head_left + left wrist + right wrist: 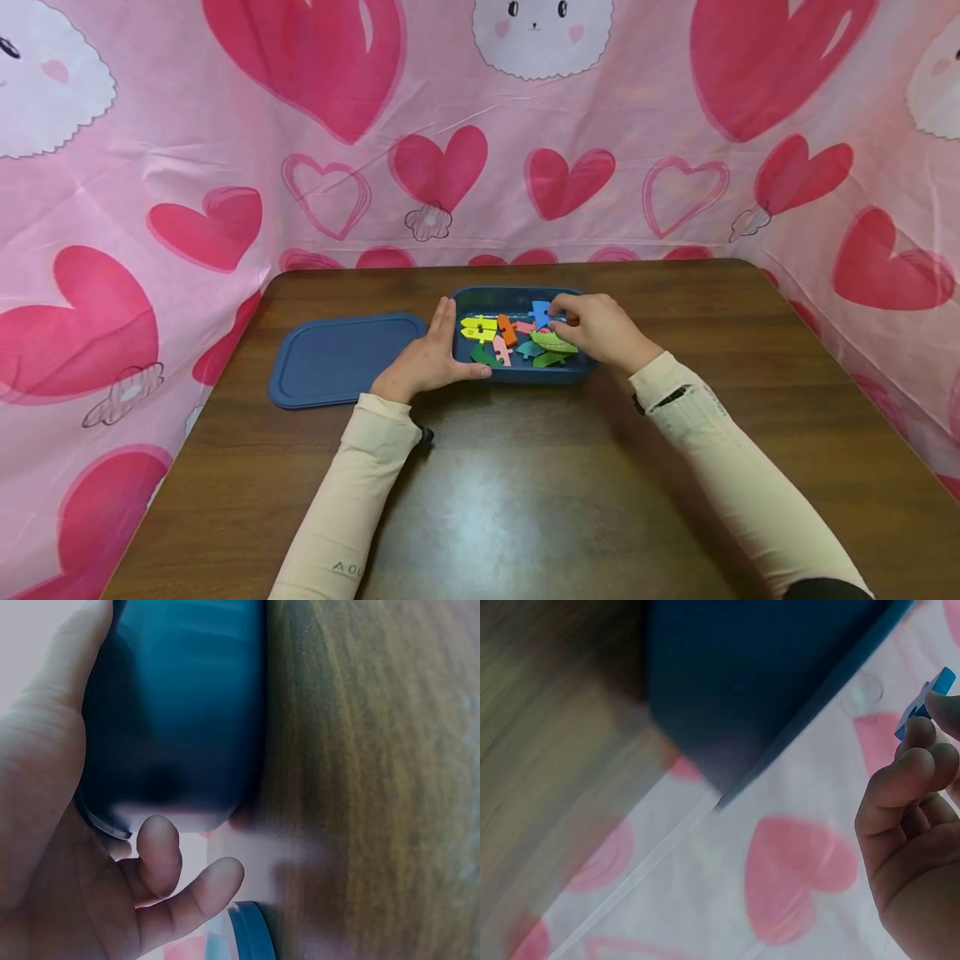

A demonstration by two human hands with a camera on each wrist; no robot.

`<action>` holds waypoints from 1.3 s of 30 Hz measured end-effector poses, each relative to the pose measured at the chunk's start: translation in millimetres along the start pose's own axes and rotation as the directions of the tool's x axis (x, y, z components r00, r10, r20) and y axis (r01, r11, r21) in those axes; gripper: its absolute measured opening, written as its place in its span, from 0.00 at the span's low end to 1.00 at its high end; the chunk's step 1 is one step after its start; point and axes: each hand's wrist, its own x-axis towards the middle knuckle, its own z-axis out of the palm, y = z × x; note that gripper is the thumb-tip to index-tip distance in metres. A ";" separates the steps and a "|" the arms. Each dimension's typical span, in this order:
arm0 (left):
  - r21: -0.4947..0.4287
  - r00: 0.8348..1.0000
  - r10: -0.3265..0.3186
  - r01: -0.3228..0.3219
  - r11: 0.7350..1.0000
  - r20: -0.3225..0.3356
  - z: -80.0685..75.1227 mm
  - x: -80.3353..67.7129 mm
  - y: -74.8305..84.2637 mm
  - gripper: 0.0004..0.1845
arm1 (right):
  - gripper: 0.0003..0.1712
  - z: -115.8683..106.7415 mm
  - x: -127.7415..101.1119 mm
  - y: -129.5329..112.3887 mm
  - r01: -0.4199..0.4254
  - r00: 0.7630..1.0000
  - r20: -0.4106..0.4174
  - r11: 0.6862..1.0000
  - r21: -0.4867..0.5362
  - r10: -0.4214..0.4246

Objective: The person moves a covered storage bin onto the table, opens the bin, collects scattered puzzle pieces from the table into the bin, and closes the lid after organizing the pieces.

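A dark blue box (517,377) holds several small flat puzzle pieces: yellow pieces (479,330), an orange piece (507,330), a pink piece (502,350) and green pieces (553,342). Against the box's left end rests my left hand (427,358), its fingers straight along that side and the thumb on the front rim. In the left wrist view the box wall (180,697) lies beside the thumb. Above the right part of the box, my right hand (603,329) pinches a blue puzzle piece (540,313) between thumb and fingertips. The right wrist view shows this blue piece (909,724) held above the rim.
A flat blue lid (337,362) lies on the brown wooden table (495,500), left of the box. Pink cloth (510,117) printed with hearts hangs behind the table and along both sides.
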 end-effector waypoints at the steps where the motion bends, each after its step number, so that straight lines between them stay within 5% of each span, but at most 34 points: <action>1: -0.001 1.000 -0.002 0.002 1.000 0.002 -0.2 0.2 -0.1 0.73 | 0.11 3.0 2.3 -3.8 0.016 1.000 0.009 1.000 -0.006 -0.016; 7: 0.011 1.000 0.001 -0.001 1.000 0.003 -0.7 1.9 -0.4 0.74 | 0.09 24.5 17.1 -22.2 0.139 0.990 0.029 0.990 -0.035 -0.138; 16: 0.011 1.000 0.023 -0.023 1.000 0.004 -2.4 1.8 -0.4 0.72 | 0.08 58.2 35.1 -48.3 0.204 0.975 0.102 0.976 -0.076 -0.196; 32: -0.037 0.999 0.044 -0.043 0.998 0.019 -5.1 -0.2 -2.3 0.71 | 0.12 73.7 57.3 -60.2 0.166 0.948 0.281 0.986 -0.028 -0.151; 39: -0.036 0.999 0.035 -0.034 0.999 0.020 -3.5 -0.8 -2.5 0.72 | 0.12 60.7 53.6 -56.8 0.052 0.978 0.202 0.999 0.005 -0.052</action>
